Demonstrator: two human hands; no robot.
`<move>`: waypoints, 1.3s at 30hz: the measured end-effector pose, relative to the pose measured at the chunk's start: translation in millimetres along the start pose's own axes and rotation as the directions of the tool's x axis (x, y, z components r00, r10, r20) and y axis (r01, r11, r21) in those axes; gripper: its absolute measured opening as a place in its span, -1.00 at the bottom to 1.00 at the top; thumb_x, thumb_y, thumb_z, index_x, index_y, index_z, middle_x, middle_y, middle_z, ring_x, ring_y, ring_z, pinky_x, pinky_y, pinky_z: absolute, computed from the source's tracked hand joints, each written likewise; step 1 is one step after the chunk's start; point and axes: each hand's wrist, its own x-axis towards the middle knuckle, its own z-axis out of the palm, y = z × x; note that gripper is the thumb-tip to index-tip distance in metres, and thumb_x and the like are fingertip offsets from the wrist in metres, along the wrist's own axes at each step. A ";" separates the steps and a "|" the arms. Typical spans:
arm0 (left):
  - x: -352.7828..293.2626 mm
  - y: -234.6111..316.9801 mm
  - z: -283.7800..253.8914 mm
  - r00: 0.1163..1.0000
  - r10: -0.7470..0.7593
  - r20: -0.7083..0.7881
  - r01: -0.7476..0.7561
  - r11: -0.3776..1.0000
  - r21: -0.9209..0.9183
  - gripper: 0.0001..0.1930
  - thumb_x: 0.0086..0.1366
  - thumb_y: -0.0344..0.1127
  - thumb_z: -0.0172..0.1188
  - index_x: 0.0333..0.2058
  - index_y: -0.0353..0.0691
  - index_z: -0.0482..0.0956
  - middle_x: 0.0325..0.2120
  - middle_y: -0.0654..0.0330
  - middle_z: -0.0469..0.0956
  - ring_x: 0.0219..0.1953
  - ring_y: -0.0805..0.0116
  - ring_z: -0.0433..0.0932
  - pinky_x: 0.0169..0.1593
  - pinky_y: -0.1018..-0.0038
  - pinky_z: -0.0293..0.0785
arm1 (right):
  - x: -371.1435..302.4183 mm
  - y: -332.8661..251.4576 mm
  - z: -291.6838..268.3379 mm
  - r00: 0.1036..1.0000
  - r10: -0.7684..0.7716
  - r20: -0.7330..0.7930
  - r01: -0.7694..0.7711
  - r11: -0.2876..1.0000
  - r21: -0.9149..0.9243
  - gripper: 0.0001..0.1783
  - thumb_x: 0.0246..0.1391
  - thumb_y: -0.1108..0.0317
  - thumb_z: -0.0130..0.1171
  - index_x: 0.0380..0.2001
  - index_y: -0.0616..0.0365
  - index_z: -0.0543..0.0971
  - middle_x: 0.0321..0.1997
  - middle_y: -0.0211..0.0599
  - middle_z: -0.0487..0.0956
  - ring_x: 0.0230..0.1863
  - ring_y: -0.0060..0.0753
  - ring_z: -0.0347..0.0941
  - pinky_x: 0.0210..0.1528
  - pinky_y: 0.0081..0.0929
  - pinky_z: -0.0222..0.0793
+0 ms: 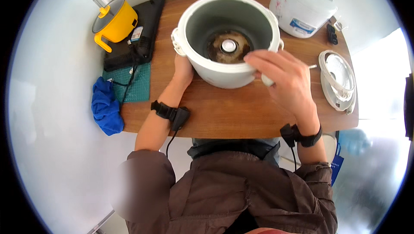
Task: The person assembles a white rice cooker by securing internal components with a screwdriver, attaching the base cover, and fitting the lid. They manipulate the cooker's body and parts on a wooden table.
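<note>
A white rice cooker body (228, 74) stands uncovered on the wooden table, tilted slightly so its grey inside shows. On its floor lies a brown-stained heating plate (239, 44) with a round white centre button (228, 46). My left hand (183, 69) holds the cooker's lower left side, below the hinge lug, its fingers mostly hidden behind the wall. Closed around a slim tool that looks like a screwdriver (267, 80), my right hand (284, 72) is at the cooker's right front rim. The tool's pale handle shows under the palm, and its thin end sticks out to the right.
A round lid part (337, 81) lies at the table's right edge, near a small black item (331, 34). Behind stands a large white container (302, 7). At left are a yellow pot (116, 22) on a black panel (148, 31), a green cutting mat (140, 85) and a blue cloth (105, 109).
</note>
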 end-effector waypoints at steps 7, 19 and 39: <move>4.6 9.2 10.2 0.987 0.098 -0.128 -0.097 0.995 0.009 -0.27 0.61 0.25 -0.35 0.41 -0.25 0.24 0.40 0.17 0.28 0.40 0.28 0.24 0.47 0.32 0.09 | 11.2 42.8 38.9 0.974 0.131 -0.187 -0.168 0.967 -0.194 -0.44 -0.07 0.50 0.40 0.08 -0.14 0.66 0.09 -0.49 0.66 -0.14 -0.33 0.63 -0.14 -0.38 0.62; 8.1 10.3 5.4 0.986 0.165 -0.025 -0.165 0.986 -0.006 -0.22 0.61 0.26 -0.43 0.43 -0.33 0.18 0.43 0.08 0.23 0.44 0.24 0.18 0.50 0.31 0.00 | -37.3 37.2 79.8 0.923 0.309 0.228 -0.240 0.927 -0.288 -0.62 0.14 -0.01 0.35 -0.31 0.08 0.56 -0.37 -0.32 0.57 -0.30 -0.25 0.62 -0.35 -0.28 0.62; 16.4 -43.9 -87.7 0.970 -0.034 -0.242 -0.005 0.987 -0.160 -0.44 0.49 -0.04 -0.06 0.36 -0.15 0.30 0.33 0.17 0.40 0.32 0.19 0.41 0.42 0.15 0.29 | -53.7 57.2 93.4 0.939 0.198 0.282 -0.226 0.972 0.072 -0.62 -0.04 0.08 0.48 -0.27 0.06 0.60 -0.20 -0.31 0.48 -0.09 -0.22 0.45 -0.05 -0.28 0.42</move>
